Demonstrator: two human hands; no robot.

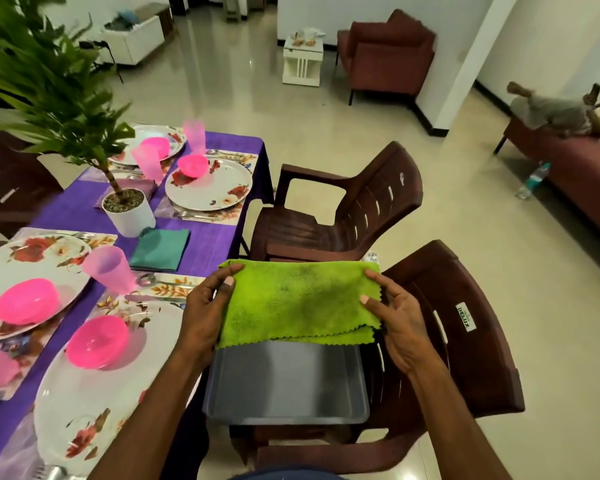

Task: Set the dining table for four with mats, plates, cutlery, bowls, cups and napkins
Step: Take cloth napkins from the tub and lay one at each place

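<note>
Left hand (205,313), right hand (400,327) grip fuzzy folded green cloth (300,303) above smooth grey tray (284,386).

Potted plant (127,206), grey tray (284,386) on brown chair (465,341)

Both hands (201,313) hold green napkin (300,303)

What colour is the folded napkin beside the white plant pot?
Teal green napkin, seen in the head view.
</note>
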